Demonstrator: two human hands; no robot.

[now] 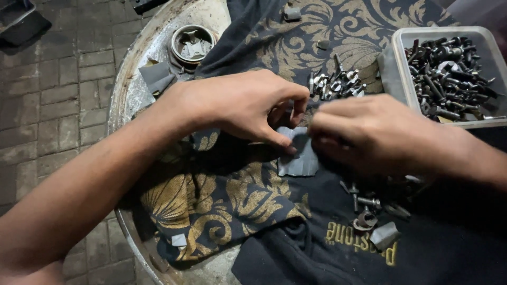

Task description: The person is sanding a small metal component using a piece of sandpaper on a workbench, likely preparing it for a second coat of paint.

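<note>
Round metal drum top (pixel 132 89), scuffed and pale, standing on a grey brick floor (pixel 58 95). Draped across it, a dark cloth (pixel 237 195) with a gold leaf-and-scroll pattern; gold lettering printed near its lower edge. Upper right, a clear rectangular plastic tub (pixel 397 63), rounded corners, full of dark bolts and screws (pixel 449 74). Upper left, a round shallow tin (pixel 193 43) holding small metal pieces. A loose heap of bright bolts (pixel 335 83) lies on the cloth beside the tub; a few more (pixel 369 203) lie lower right.

Centre: a grey, matte, creased sheet of sandpaper (pixel 298 158) on the cloth. Left hand (pixel 237 105) curled narrow, thumb and fingertips pinching the sheet's upper edge. Right hand (pixel 369 134) closed tight just beside it, fingers folded over the sheet's right edge; cannot tell what else it grips.
</note>
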